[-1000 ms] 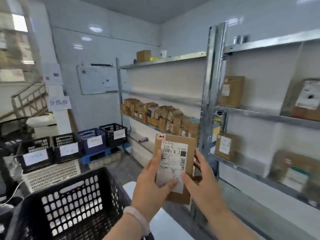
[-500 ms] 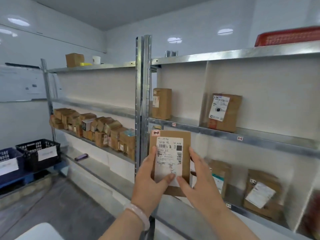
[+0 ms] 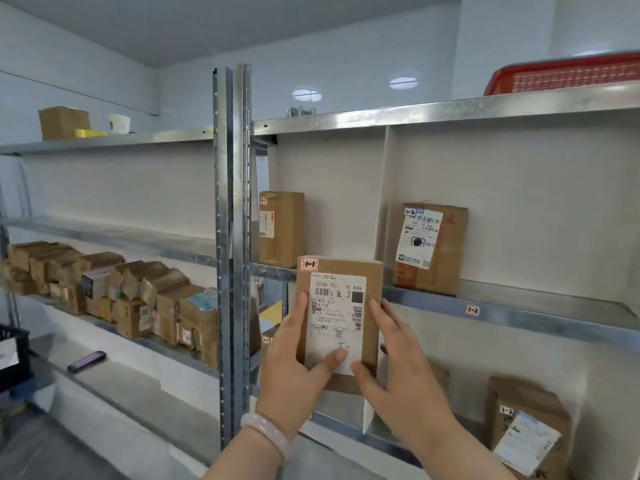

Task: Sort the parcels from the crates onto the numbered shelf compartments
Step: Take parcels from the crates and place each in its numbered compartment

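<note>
**Parcel marked 1-1 held up in front of the shelf**

A person stands facing the metal shelving with a flat brown parcel (image 3: 341, 320) held upright in both hands, near the centre of the frame. The left hand (image 3: 294, 372) clasps its left edge, thumb pressed across the lower part of the white shipping label; a pale bangle (image 3: 266, 433) sits on that wrist. The right hand (image 3: 405, 372) grips the right edge, thumb on the parcel's lower front and fingers wrapped behind. Both hands are closed on the parcel. A small tag handwritten "1-1" is stuck at its top left corner.

Just behind the parcel, centre of the frame, runs the steel shelf (image 3: 519, 313), its front edge bearing a small "1-2" sticker (image 3: 472, 310) to the right. On that level, left of a white divider (image 3: 382, 202), a tall brown box (image 3: 282, 228) stands upright against the upright post (image 3: 235, 237). Right of the divider stands another box (image 3: 431, 249) with a white label and a "1-2" tag.

At lower right, on the level below, a parcel (image 3: 530, 427) leans with its label facing out. At left of the frame a row of small cartons (image 3: 114, 289) crowds a shelf. A red basket (image 3: 568, 74) sits on top at upper right; a brown carton (image 3: 64, 123) and a white cup (image 3: 118, 123) sit at upper left.
</note>
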`<state>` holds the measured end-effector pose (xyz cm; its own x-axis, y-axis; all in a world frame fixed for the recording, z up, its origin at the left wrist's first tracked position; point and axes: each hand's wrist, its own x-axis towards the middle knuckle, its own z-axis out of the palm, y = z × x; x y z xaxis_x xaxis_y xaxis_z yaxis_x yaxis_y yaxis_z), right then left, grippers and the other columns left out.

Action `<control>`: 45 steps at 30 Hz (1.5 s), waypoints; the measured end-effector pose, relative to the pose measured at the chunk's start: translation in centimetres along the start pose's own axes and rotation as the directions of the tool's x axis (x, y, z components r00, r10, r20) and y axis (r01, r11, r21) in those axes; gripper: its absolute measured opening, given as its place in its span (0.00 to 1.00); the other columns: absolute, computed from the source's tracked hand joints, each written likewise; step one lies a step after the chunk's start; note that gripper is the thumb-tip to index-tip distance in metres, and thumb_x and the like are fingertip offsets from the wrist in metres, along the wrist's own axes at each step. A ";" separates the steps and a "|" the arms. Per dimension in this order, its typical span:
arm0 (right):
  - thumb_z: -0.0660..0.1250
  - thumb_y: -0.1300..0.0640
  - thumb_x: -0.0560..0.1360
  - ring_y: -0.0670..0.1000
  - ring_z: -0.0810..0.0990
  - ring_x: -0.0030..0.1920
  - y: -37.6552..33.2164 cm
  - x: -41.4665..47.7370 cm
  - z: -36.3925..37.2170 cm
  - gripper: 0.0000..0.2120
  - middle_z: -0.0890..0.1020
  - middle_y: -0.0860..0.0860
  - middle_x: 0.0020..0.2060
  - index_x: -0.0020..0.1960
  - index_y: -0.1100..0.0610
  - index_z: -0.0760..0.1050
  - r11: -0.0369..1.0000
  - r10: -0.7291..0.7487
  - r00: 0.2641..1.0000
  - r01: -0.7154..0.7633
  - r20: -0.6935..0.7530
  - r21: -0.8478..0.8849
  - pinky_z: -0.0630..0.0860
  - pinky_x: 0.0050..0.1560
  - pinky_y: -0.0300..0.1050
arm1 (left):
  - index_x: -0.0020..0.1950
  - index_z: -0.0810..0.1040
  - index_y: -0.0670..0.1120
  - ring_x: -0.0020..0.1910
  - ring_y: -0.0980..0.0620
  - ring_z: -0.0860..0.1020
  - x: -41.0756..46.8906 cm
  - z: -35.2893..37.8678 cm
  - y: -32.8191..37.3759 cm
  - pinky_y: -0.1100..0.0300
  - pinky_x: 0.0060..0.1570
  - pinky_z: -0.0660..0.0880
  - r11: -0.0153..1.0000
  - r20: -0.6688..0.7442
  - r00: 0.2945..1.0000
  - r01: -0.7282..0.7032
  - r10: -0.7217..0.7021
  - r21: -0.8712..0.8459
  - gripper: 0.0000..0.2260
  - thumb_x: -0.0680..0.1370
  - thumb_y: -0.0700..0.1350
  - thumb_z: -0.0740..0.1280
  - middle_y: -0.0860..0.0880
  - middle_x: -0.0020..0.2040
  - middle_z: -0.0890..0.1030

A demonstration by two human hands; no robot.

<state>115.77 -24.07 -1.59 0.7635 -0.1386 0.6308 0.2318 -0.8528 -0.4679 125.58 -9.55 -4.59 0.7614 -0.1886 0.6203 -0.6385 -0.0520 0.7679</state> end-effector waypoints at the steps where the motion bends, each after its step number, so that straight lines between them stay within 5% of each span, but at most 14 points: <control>1: 0.68 0.47 0.75 0.40 0.56 0.73 0.3 1.1 0.5 0.44 0.46 0.28 0.71 0.64 0.21 0.35 1.000 0.010 1.000 -0.010 0.002 -0.006 0.66 0.71 0.48 | 0.71 0.54 0.76 0.65 0.71 0.66 1.3 0.0 -0.8 0.73 0.57 0.68 1.000 0.001 1.000 -0.004 0.004 -0.007 0.42 0.71 0.48 0.77 0.79 0.62 0.67; 5: 0.68 0.48 0.75 0.37 0.53 0.72 1.5 6.4 2.4 0.42 0.44 0.26 0.71 0.66 0.21 0.38 0.999 -0.029 0.999 0.029 -0.041 -0.022 0.66 0.71 0.44 | 0.67 0.52 0.81 0.63 0.73 0.66 7.2 -0.2 -3.2 0.74 0.50 0.69 0.999 0.027 0.999 -0.018 0.019 -0.043 0.42 0.71 0.50 0.77 0.76 0.62 0.67; 15: 0.67 0.46 0.75 0.31 0.48 0.72 5.9 15.5 4.6 0.41 0.47 0.27 0.72 0.69 0.24 0.38 0.982 -0.095 0.992 0.079 -0.088 -0.169 0.58 0.66 0.34 | 0.69 0.55 0.79 0.68 0.62 0.69 19.9 1.9 -7.0 0.57 0.64 0.73 0.986 0.052 0.995 -0.073 0.081 -0.147 0.41 0.72 0.47 0.76 0.62 0.70 0.70; 20: 0.65 0.44 0.76 0.35 0.49 0.73 8.7 17.5 4.7 0.38 0.49 0.28 0.71 0.69 0.24 0.40 0.970 -0.087 0.994 0.067 -0.073 -0.232 0.57 0.70 0.37 | 0.72 0.53 0.72 0.65 0.72 0.66 24.2 4.1 -8.2 0.73 0.60 0.67 0.987 0.098 0.992 -0.066 0.081 -0.148 0.41 0.74 0.45 0.75 0.66 0.68 0.68; 26: 0.65 0.45 0.76 0.35 0.52 0.73 11.4 18.7 5.4 0.36 0.52 0.29 0.72 0.71 0.27 0.44 0.960 -0.085 0.994 0.061 -0.075 -0.273 0.55 0.69 0.34 | 0.76 0.49 0.67 0.69 0.64 0.66 27.0 6.6 -11.1 0.60 0.68 0.65 0.996 0.163 0.984 -0.056 0.068 -0.073 0.44 0.74 0.44 0.75 0.65 0.68 0.68; 35: 0.65 0.45 0.76 0.32 0.53 0.71 13.8 19.6 6.2 0.34 0.54 0.30 0.73 0.72 0.28 0.48 0.954 -0.062 0.995 0.036 -0.078 -0.297 0.53 0.65 0.29 | 0.74 0.45 0.71 0.69 0.67 0.66 29.0 8.8 -14.3 0.71 0.63 0.65 0.997 0.194 0.978 -0.075 0.076 -0.015 0.46 0.75 0.41 0.74 0.61 0.72 0.68; 45: 0.63 0.43 0.74 0.36 0.57 0.71 14.0 19.7 7.3 0.34 0.58 0.34 0.73 0.74 0.33 0.50 0.961 -0.069 0.995 0.045 -0.077 -0.271 0.60 0.66 0.36 | 0.77 0.43 0.68 0.71 0.65 0.65 29.4 8.8 -14.8 0.58 0.70 0.66 0.994 0.197 0.977 -0.090 0.077 0.060 0.45 0.76 0.44 0.73 0.61 0.73 0.67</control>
<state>138.46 -35.08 -0.24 0.6972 -0.1181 0.7071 0.0939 -0.9628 -0.2533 156.42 -22.96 0.92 0.6729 -0.3814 0.6338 -0.7101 -0.0931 0.6979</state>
